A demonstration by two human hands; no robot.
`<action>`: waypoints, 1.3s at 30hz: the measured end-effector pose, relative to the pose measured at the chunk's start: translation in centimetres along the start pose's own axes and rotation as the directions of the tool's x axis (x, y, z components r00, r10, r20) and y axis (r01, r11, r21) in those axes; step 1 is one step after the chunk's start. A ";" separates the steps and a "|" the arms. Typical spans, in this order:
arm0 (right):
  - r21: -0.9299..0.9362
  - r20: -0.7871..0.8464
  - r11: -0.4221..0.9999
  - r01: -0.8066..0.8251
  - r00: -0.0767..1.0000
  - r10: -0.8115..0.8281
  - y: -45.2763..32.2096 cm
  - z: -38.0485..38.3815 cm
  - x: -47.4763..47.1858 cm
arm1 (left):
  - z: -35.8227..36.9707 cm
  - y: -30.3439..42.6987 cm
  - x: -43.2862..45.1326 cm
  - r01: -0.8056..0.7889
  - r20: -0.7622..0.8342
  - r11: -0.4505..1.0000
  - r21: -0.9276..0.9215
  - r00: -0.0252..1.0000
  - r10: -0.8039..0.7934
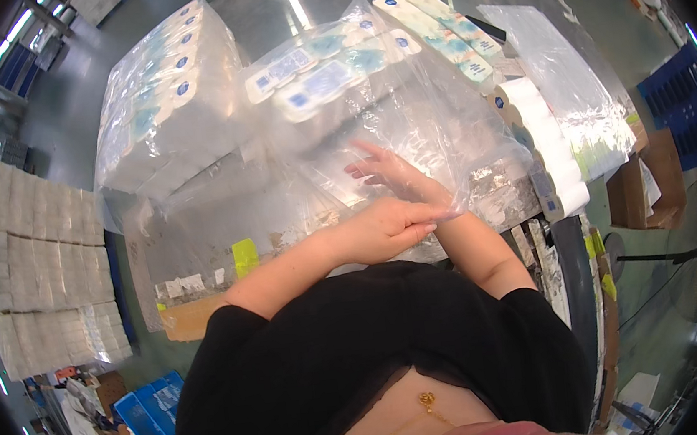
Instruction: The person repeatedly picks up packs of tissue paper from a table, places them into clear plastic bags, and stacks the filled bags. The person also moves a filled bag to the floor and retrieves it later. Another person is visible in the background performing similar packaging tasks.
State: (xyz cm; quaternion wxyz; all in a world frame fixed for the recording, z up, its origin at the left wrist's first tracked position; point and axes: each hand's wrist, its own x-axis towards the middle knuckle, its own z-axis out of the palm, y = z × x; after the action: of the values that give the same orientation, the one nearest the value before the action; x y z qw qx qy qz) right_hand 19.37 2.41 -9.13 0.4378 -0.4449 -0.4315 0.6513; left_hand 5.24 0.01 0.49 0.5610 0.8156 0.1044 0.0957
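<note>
My left hand (384, 230) pinches the edge of a clear plastic bag (388, 110) between thumb and fingers, close to my right wrist. Crossing beyond it, my right hand (391, 172) has its fingers apart and seems to be inside the bag's mouth, behind the film. Printed packs of paper rolls (323, 84) lie in the far part of the bag, slightly blurred. To their left stands a larger block of paper roll packs (167, 103) wrapped in clear film. All this rests on a worn worktable (205, 231) patched with tape.
Two long roll packs (431, 27) lie at the table's far right. Nearer on that side are another roll pack (542, 142) and a stack of flat plastic bags (561, 71). Wrapped bundles (45, 265) are stacked on the left. A cardboard box (647, 182) and blue crate (154, 418) flank the table.
</note>
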 end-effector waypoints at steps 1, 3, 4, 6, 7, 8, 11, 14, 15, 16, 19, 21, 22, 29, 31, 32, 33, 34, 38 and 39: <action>-0.072 0.104 0.997 -0.022 0.994 0.030 0.4 -0.1 -0.1 | 0.1 -0.3 0.0 0.063 0.037 0.998 -0.001 0.997 -0.063; -0.213 0.279 0.976 -0.047 0.954 0.107 1.8 -1.1 -0.8 | 0.2 -1.4 -0.2 0.111 -0.029 0.982 0.153 0.994 -0.108; -0.267 0.379 0.962 0.051 0.924 0.056 2.5 -3.0 -2.4 | 0.4 -2.2 -0.6 0.131 -0.066 0.966 0.222 0.991 -0.120; -0.600 0.251 0.764 -0.236 0.852 0.459 3.2 -6.6 -5.3 | 1.1 -4.7 -1.6 0.156 -0.185 0.985 0.076 0.973 -0.139; -0.595 0.265 0.777 -0.206 0.863 0.431 2.9 -9.5 -7.5 | 1.4 -5.7 -2.0 0.159 -0.247 0.987 0.002 0.957 -0.154; -0.592 0.170 0.760 -0.268 0.881 0.442 2.2 -12.4 -9.5 | 1.6 -6.3 -2.6 0.221 -0.253 0.974 -0.051 0.941 -0.227; -0.380 -0.499 0.786 -0.488 0.824 0.270 1.4 -25.1 -16.2 | 1.6 -6.9 -3.4 0.371 -0.248 0.912 -0.173 0.880 -0.405; -0.378 -0.911 0.755 -0.535 0.360 -0.200 5.6 -40.8 -27.2 | 1.5 -7.0 -2.2 0.417 -0.158 0.886 -0.204 0.879 -0.450; -0.449 -0.887 0.588 -0.673 0.255 -0.385 6.3 -42.8 -29.4 | 1.6 -7.0 -2.0 0.418 -0.146 0.884 -0.211 0.880 -0.451; -0.369 -0.929 0.624 -0.689 0.248 -0.275 5.8 -41.9 -28.8 | 1.8 -6.9 -2.1 0.429 -0.158 0.877 -0.215 0.871 -0.464; -0.256 -0.961 0.470 -0.845 0.273 -0.033 5.6 -39.4 -27.2 | 2.2 -7.4 -2.1 0.415 -0.187 0.889 -0.193 0.874 -0.449; -0.237 -0.911 0.640 -0.731 0.396 0.115 6.5 -36.4 -25.7 | 2.3 -7.6 -2.0 0.430 -0.177 0.873 -0.229 0.864 -0.472; -0.193 -0.883 0.755 -0.627 0.447 0.145 6.7 -33.8 -24.1 | 2.4 -7.7 -2.3 0.440 -0.181 0.863 -0.249 0.854 -0.488; 0.062 -0.859 0.950 -0.306 0.469 0.207 9.9 -23.6 -21.4 | 2.5 -8.0 -2.6 0.446 -0.190 0.839 -0.312 0.836 -0.515; 0.072 -0.848 0.963 -0.260 0.493 0.197 8.2 -18.9 -22.1 | 2.4 -8.3 -2.9 0.450 -0.192 0.834 -0.319 0.831 -0.522; 0.069 -0.832 0.958 -0.278 0.513 0.208 10.8 -19.0 -22.8 | 2.4 -8.6 -3.0 0.445 -0.184 0.833 -0.329 0.835 -0.519; 0.065 -0.820 0.953 -0.296 0.528 0.220 13.1 -19.0 -23.8 | 2.3 -9.0 -3.1 0.438 -0.171 0.832 -0.340 0.841 -0.513; 0.063 -0.795 0.946 -0.319 0.556 0.241 12.8 -17.3 -24.4 | 2.3 -9.4 -3.3 0.431 -0.173 0.831 -0.353 0.842 -0.510; 0.274 -0.755 0.893 -0.356 0.496 0.429 13.1 -9.0 -27.3 | 2.4 -9.7 -3.8 0.410 -0.194 0.860 -0.303 0.857 -0.477; 0.347 -0.758 0.914 -0.209 0.511 0.404 13.4 -7.8 -27.8 | 2.3 -9.9 -4.0 0.413 -0.196 0.858 -0.306 0.854 -0.481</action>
State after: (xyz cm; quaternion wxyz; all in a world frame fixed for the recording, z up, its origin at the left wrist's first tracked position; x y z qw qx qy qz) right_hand 30.43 -26.02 -18.08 0.5083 -0.7145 -0.0222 0.4802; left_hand 1.45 0.27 -9.72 0.6477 0.6698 0.3537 0.0826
